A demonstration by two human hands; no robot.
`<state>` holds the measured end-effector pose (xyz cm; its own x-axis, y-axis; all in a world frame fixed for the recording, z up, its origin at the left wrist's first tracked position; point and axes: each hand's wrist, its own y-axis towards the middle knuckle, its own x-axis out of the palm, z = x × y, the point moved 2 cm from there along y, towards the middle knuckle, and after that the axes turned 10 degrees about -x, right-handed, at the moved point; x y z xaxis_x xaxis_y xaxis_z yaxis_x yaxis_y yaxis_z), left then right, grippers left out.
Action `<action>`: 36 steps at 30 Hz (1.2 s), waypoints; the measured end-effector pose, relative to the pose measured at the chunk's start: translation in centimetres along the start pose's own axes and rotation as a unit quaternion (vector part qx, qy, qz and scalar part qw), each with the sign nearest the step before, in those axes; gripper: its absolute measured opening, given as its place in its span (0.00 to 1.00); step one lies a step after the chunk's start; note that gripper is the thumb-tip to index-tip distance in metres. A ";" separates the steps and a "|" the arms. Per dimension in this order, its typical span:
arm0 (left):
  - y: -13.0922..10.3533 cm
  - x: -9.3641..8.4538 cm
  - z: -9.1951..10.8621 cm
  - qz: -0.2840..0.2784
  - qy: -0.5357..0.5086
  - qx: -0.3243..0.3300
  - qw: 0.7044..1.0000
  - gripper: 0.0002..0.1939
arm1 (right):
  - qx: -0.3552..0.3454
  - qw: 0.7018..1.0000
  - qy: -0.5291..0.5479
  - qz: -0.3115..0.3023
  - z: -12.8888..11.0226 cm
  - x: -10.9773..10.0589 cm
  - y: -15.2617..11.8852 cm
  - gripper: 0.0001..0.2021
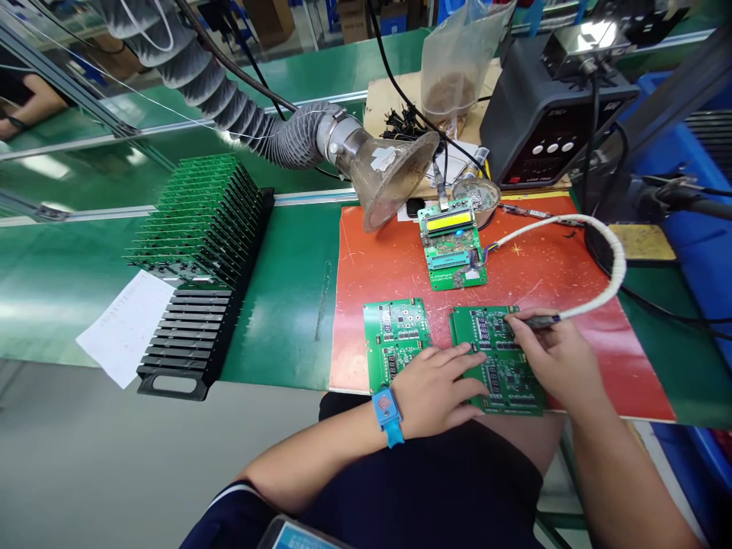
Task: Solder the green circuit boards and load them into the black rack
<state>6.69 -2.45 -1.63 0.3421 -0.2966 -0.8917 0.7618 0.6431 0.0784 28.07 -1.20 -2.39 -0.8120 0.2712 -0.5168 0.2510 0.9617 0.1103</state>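
My left hand lies with fingers apart across the left edge of a green circuit board, which rests on top of at least one more board. In my right hand is a dark probe, its tip down at the board's upper right part. A white-wrapped cable loops from the probe to a tester board with a lit yellow display. Another green circuit board lies to the left, partly covered by my left hand. Around my left wrist is a blue strap.
An orange mat covers this part of the green bench. A black rack of upright circuit boards and a paper sheet are at left. An extraction hood hangs over the back. A soldering station stands back right.
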 end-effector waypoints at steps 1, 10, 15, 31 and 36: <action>0.0 0.0 0.0 0.001 0.001 0.001 1.000 0.15 | 0.001 1.000 -0.004 -0.001 0.0 0.0 0.0 0.20; 0.1 0.0 0.0 0.000 0.004 0.002 1.000 0.16 | -0.020 1.000 -0.022 0.007 -0.2 -0.1 0.0 0.20; 0.0 0.1 -0.2 0.002 -0.001 0.016 1.000 0.22 | -0.027 0.999 -0.022 0.007 -0.3 -0.1 -0.1 0.20; 0.1 -0.1 -0.1 0.016 -0.011 0.010 1.000 0.17 | -0.019 0.999 0.033 0.011 -0.7 -0.2 0.1 0.16; 0.2 0.0 -0.1 0.006 -0.018 0.006 1.000 0.17 | -0.018 0.998 0.066 0.007 -1.3 -0.8 0.4 0.14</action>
<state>6.71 -2.22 -1.64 0.3711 -0.3136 -0.8740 0.7633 0.6390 0.0949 28.13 -0.96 -0.89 -0.8714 0.2844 -0.3998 0.2450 0.9582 0.1477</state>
